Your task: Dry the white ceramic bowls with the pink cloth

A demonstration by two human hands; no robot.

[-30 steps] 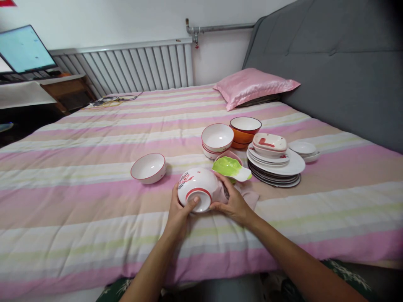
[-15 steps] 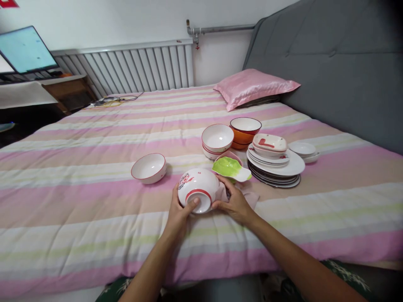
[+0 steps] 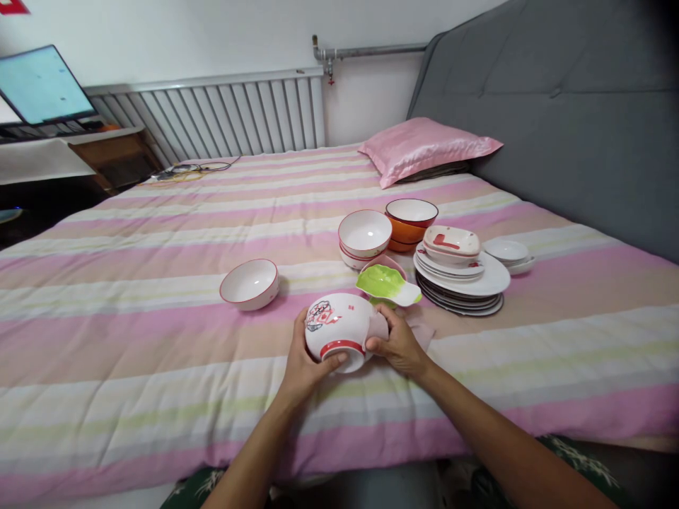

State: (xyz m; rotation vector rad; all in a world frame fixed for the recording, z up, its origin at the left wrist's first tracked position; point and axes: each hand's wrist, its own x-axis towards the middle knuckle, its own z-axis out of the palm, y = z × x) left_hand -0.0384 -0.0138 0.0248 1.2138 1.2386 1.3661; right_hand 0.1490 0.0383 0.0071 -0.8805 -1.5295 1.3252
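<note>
A white bowl (image 3: 339, 322) with a red foot ring and a printed red and black pattern is tipped on its side, its base toward me. My left hand (image 3: 310, 353) grips it, thumb on the foot and fingers around the left wall. At its right side, my right hand (image 3: 397, 343) is closed on a pale pink cloth (image 3: 378, 326) pressed against the bowl. Part of that cloth trails on the bedspread behind the wrist. Just beyond lies a green and white leaf-shaped dish (image 3: 387, 283). A similar red-rimmed bowl (image 3: 249, 284) sits alone to the left.
Stacked white bowls (image 3: 365, 235) and orange bowls (image 3: 412, 223) stand behind the leaf dish. Right of them are piled plates (image 3: 491, 276) topped by rectangular dishes (image 3: 450, 242), and small white dishes (image 3: 506, 251). A pink pillow (image 3: 427, 147) rests near the grey headboard (image 3: 556, 92). Cables (image 3: 196, 168) lie far left.
The bowl has turned in my hands and dropped slightly toward me, so more of its printed side shows. My right hand and the cloth have shifted a little lower along its right side.
</note>
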